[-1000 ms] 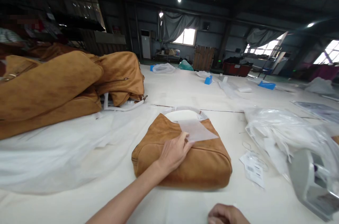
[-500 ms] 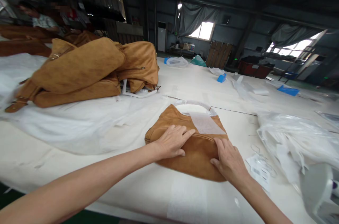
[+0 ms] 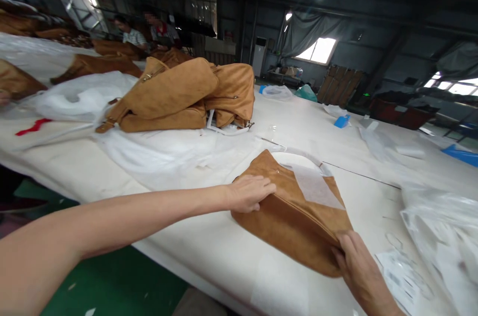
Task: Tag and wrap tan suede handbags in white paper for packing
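A tan suede-look handbag (image 3: 287, 229) lies on the white table before me, its handle wrapped in white and pointing away. A white tissue sheet (image 3: 317, 186) covers part of its far side. My left hand (image 3: 251, 193) is closed on the bag's seam near the left end, fingers together and thumb underneath. At the right end, my right hand (image 3: 356, 261) has its fingers and thumb around the bag's edge. Between the hands the seam runs as a straight ridge. Paper tags (image 3: 399, 276) with thin loops lie right of my right hand.
A pile of tan bags (image 3: 175, 92) stands on the left, on white plastic sheeting (image 3: 149, 152). Clear plastic bags (image 3: 444, 221) lie to the right. A red strip (image 3: 33, 127) is at the far left. People (image 3: 132, 35) are at the far end.
My view has turned left. My hands have moved further apart, the left now closed on the seam and the right at the bag's end. The seam stands up more as a ridge.
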Available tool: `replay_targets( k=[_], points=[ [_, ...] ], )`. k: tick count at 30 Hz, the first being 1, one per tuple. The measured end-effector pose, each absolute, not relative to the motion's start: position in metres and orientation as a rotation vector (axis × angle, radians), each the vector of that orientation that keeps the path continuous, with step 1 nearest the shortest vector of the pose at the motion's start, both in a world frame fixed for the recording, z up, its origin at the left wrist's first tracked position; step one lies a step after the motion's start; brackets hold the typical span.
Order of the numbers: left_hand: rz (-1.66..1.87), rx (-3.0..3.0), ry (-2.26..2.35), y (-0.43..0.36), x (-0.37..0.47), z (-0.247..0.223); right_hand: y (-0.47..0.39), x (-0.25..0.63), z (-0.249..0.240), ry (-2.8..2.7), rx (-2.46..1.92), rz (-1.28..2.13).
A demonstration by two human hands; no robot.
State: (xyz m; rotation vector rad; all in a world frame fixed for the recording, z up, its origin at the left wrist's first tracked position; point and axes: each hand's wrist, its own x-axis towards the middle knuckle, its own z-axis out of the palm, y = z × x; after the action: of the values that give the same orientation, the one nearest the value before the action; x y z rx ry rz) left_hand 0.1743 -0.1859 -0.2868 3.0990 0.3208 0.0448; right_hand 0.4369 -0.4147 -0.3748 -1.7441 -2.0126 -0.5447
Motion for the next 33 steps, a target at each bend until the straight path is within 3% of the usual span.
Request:
replay_targets(
  k=[6,17,24,26,29,33],
  points=[
    [0.240,3.127,0.254,-0.181,0.149,-0.304,-0.425,0.457,-0.397,-2.022,-1.593,-0.344],
    [0.361,3.034,0.294,-0.190,0.112,-0.347,-0.440,0.461,-0.424,-2.238,-1.417,-0.452],
    [0.061,2.850,0.494,-0.188,0.139,-0.286,-0.439,0.453,-0.411,-2.225,-1.547,-0.283],
    [0.116,2.865,0.544,-0.194,0.165,-0.272,-0.439,0.446,-0.407,-2.177,-1.608,-0.240],
    [0.346,2.945,0.224,-0.207,0.204,-0.282,-0.440,0.441,-0.404,-2.159,-1.647,-0.232],
    [0.376,2.971,-0.145,-0.218,0.226,-0.329,-0.442,0.443,-0.376,-2.299,-1.633,-0.198]
  ],
)
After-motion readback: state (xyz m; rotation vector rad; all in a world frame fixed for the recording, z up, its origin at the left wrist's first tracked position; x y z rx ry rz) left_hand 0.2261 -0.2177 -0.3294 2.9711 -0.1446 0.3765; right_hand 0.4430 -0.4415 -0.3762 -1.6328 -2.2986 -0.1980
